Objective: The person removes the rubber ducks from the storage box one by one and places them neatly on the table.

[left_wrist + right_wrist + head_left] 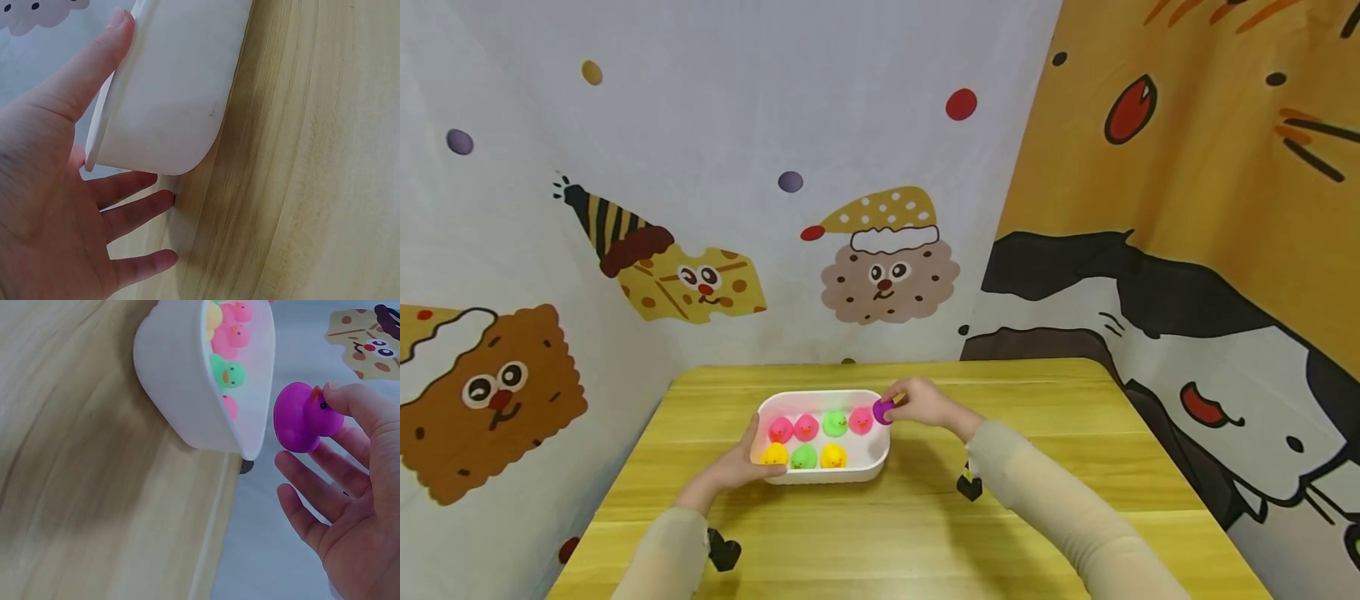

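Note:
My right hand [921,402] pinches a purple rubber duck [294,419] between thumb and fingers, with the other fingers spread. The duck is over the right end of a white plastic tray [831,477] in the head view. Several small rubber ducks sit inside: a pink duck [861,420] and a green duck [835,423] near the back, a yellow duck [832,456] in the front row. At the tray's left end, my left hand [741,462] rests with its thumb along the front rim. Its fingers look straight and spread beside the end wall in the left wrist view.
The tray stands on a wood-grain table [850,542], towards its far edge. Behind and beside the table hangs a cartoon-printed cloth [737,125]. Small black devices are at both wrists, one black device [724,550] by the left sleeve.

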